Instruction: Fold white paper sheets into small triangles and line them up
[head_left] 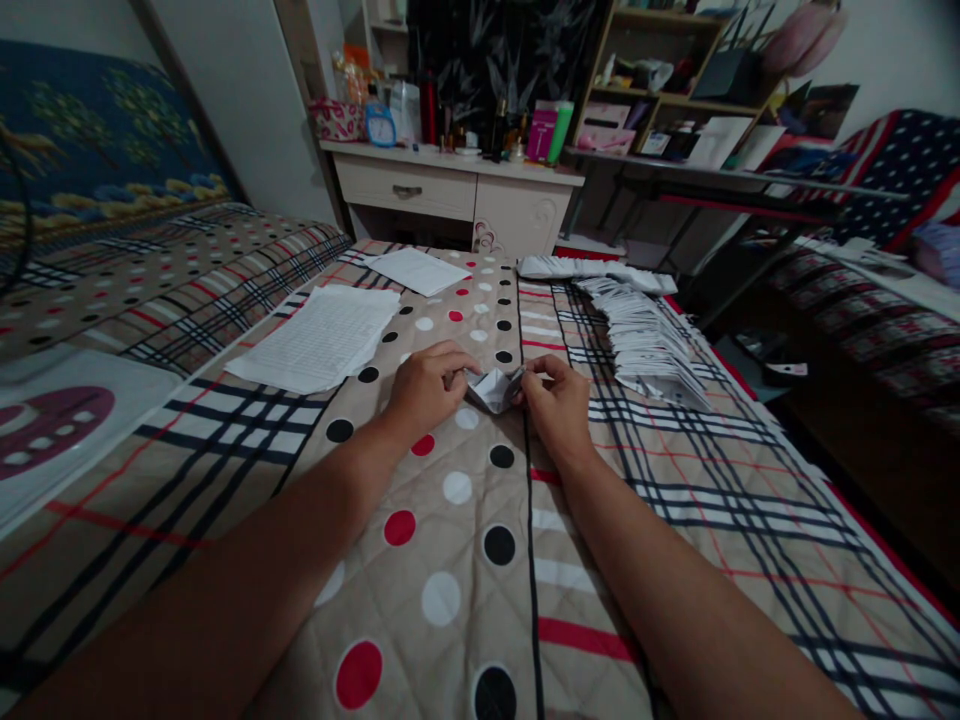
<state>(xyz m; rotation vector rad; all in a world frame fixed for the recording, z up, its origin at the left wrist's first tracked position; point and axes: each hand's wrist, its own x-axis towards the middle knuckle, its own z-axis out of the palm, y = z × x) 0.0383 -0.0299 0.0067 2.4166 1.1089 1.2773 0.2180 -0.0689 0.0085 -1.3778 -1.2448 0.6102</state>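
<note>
A small, partly folded piece of white paper [495, 388] rests on the quilted bedspread [465, 560] between both hands. My left hand [426, 385] pinches its left edge with curled fingers. My right hand [556, 400] grips its right edge, fingers bent and closed on the fold. Both forearms stretch out over the patterned cover with dots and plaid stripes.
A stack of printed sheets [319, 338] lies to the left, another sheet [418, 270] farther back. A long row of folded paper pieces [641, 335] runs along the right side. A dresser [457, 195] and cluttered shelves [675, 90] stand behind. A white bag [52, 420] sits far left.
</note>
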